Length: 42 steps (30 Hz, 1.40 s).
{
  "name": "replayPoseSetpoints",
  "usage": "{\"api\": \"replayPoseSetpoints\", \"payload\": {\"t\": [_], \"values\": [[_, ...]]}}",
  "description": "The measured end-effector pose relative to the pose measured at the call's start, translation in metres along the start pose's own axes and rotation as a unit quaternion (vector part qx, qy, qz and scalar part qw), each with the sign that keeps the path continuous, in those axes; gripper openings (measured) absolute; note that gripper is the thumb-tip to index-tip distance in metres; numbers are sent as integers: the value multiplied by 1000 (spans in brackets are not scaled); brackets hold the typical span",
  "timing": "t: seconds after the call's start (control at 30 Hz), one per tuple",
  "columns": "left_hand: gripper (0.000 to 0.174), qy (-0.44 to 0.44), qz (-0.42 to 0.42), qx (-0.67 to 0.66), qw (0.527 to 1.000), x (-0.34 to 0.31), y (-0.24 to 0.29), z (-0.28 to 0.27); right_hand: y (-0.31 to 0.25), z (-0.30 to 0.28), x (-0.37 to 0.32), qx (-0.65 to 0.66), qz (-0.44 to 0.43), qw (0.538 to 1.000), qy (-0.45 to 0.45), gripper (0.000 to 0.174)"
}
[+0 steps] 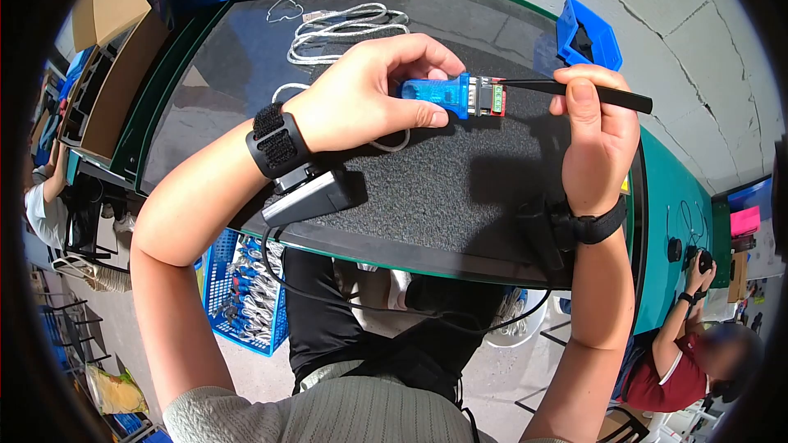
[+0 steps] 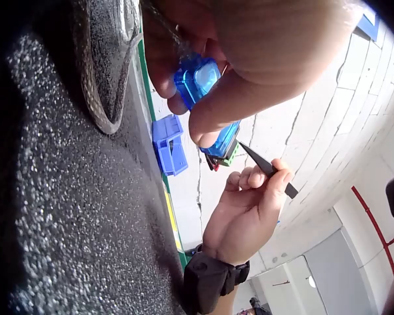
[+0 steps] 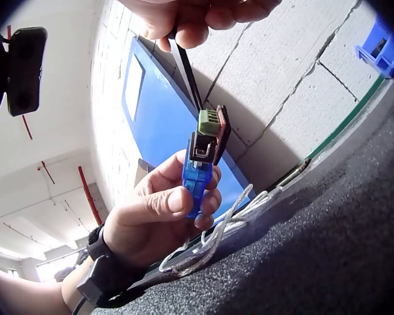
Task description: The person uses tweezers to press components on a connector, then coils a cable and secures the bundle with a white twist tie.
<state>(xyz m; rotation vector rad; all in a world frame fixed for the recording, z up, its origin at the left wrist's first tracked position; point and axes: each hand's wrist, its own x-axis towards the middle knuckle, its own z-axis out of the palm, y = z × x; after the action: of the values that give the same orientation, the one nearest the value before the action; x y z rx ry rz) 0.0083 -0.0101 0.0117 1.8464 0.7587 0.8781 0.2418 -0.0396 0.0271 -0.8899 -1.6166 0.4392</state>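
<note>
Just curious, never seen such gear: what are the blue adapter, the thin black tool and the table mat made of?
The blue adapter looks like translucent glossy plastic: light glows through its shell. The black tool is matte and slim, plastic or coated metal, cannot tell. The mat seems foam or rubber: grainy, speckled, dull.

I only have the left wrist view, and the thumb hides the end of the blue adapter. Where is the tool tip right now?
Observer: The tip of the black tool sits on the green terminal block at the end of the blue adapter.
Operator: Is the adapter resting on the mat?
Observer: No, the left hand holds it in the air above the black foam mat.
Operator: Anything lying beyond the hands?
Observer: A coil of white cable lies on the far part of the table.
</note>
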Motion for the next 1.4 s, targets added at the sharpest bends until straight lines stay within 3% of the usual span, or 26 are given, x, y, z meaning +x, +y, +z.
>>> {"api": "replayPoseSetpoints", "payload": {"t": [1.4], "values": [[44,8,-12,23,1000,0,1,0,-8,4,-1,-16,6,1000,12,9]]}}
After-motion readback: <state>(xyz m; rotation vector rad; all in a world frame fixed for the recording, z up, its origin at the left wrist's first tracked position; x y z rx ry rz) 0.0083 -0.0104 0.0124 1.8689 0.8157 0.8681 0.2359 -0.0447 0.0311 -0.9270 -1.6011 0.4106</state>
